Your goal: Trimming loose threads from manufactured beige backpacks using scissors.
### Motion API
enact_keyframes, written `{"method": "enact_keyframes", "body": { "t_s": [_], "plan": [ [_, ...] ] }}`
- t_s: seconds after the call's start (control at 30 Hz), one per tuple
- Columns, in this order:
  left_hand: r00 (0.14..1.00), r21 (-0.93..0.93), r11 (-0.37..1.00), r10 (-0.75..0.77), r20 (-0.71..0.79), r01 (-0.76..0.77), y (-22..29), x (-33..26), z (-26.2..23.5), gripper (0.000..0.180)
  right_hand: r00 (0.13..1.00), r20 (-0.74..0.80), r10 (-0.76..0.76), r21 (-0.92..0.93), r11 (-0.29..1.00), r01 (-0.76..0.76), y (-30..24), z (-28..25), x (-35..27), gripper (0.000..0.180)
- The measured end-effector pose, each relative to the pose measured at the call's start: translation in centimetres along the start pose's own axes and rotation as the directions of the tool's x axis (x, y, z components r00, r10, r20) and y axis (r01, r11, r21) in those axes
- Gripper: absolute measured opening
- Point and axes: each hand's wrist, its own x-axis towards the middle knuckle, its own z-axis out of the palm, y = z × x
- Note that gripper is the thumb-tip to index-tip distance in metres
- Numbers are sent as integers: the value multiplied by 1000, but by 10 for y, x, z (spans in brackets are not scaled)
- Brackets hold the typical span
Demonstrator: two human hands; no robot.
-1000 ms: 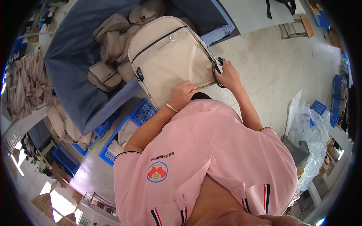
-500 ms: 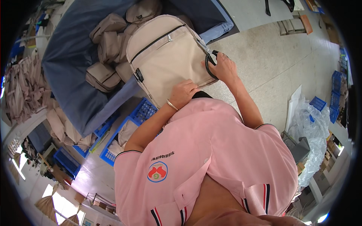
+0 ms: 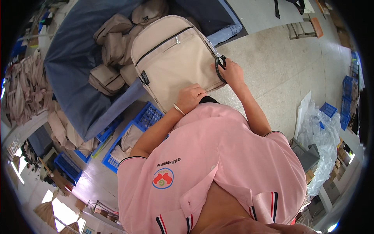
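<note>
From my station I see a beige bag (image 3: 175,70), rounded at its far end, a dark zip (image 3: 165,45) across it and a black tab (image 3: 145,78) at left. It lies before the wearer's waist, overlapping the blue bin (image 3: 74,89). The right hand (image 3: 233,73) grips scissors (image 3: 217,69), handles closer together than half a second ago. The left hand (image 3: 191,96) touches the near edge; whether it pinches, I cannot tell.

We observe bright, diffuse indoor lighting. At lower left, a window (image 3: 64,210) is overexposed, and we note purplish glare on the floor (image 3: 95,177) nearby. Shadow darkens the inside of the blue bin (image 3: 74,74). Fisheye distortion bends straight edges toward the black rim, where detail softens; we find the centre sharp.
</note>
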Motion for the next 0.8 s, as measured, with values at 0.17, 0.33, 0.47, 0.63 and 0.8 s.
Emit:
{"method": "enact_keyframes", "body": {
  "t_s": [0.17, 0.33, 0.47, 0.63, 0.8],
  "plan": [
    [998, -27, 1000, -15, -66, 13, 7, -5, 0, 12, 998, 58, -13, 92, 996, 7, -2, -3, 4, 65],
    [991, -42, 999, -32, -127, 27, 11, -10, 0, 12, 997, 73, 18, 5, 1000, -18, -6, -9, 2, 71],
    [988, -54, 998, -51, -147, 44, 9, -13, 4, 12, 997, 73, -26, -46, 998, 30, -7, -13, 4, 73],
    [984, -27, 999, -38, -172, 34, 13, -13, 6, 12, 997, 63, -42, -105, 993, 49, -20, -15, 10, 68],
    [980, -60, 995, -89, -178, 79, 10, -24, 6, 9, 998, 41, -50, -46, 998, 52, -3, 7, 18, 62]
  ]
}}
